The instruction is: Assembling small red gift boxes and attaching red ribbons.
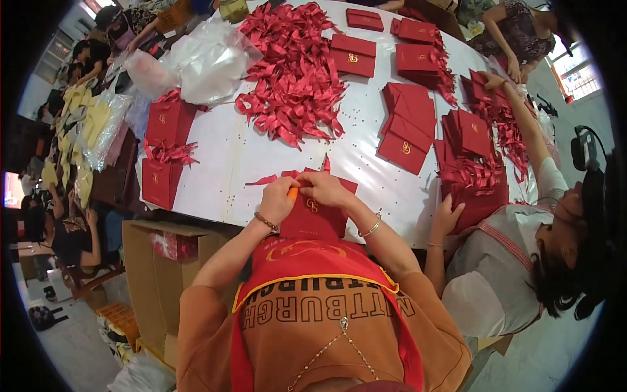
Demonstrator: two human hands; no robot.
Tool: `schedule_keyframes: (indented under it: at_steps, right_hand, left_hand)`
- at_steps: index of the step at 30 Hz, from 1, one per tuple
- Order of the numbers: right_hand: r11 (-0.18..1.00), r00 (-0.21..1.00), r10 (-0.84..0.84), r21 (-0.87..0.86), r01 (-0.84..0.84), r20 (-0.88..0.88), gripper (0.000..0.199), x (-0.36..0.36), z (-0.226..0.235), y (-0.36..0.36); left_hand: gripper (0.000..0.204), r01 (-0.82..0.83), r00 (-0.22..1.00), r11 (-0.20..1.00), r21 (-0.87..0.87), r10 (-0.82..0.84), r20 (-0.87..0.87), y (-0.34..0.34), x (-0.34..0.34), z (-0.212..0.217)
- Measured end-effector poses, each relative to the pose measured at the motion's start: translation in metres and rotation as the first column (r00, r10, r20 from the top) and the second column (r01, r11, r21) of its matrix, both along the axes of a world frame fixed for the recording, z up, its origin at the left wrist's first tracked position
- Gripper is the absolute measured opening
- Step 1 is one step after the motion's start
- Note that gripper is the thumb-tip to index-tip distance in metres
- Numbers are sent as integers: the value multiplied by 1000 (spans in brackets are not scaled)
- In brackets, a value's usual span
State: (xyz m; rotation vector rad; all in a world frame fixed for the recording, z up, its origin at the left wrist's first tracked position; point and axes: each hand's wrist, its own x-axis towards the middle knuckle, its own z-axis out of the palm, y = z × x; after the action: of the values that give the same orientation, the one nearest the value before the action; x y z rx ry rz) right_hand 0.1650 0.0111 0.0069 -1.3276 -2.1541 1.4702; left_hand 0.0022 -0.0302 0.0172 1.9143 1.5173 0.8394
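Observation:
A red paper gift bag [315, 219] with gold print lies at the table's front edge, against my red apron. Both my hands meet at its top edge. My left hand [277, 201] is closed, with a small orange thing [293, 193] showing between its fingers and the bag. The fingers of my right hand [321, 189] are pinched together beside it; what is between their tips is hidden. Red ribbon [262, 180] sticks out to the left of my left hand, and another ribbon end [326, 163] stands up behind my right hand.
A large heap of red ribbons [290, 78] covers the table's middle, beside clear plastic bags [212, 62]. Red bags stand at left [162, 183] and lie stacked at right [408, 130]. A co-worker [503, 261] handles bags at right. An open carton [160, 281] stands below the table's left.

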Motion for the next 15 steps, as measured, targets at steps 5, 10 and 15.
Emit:
schedule_keyframes:
  at_steps: [5, 10, 15]
  right_hand:
    - [1000, 1000, -17, -26, 17, 18, 32, 1, 7, 3]
    - [998, 994, -52, -14, 54, 100, 29, -6, 12, 1]
    - [998, 988, -61, 20, 58, 140, 27, -11, 9, -2]
  left_hand:
    - [11, 10, 1000, 999, -37, -9, 11, 5, -4, -1]
    - [8, 118, 973, 977, 179, -77, -219, -1, 5, -2]
    - [11, 222, 903, 969, 111, -161, -398, -1, 1, 10]
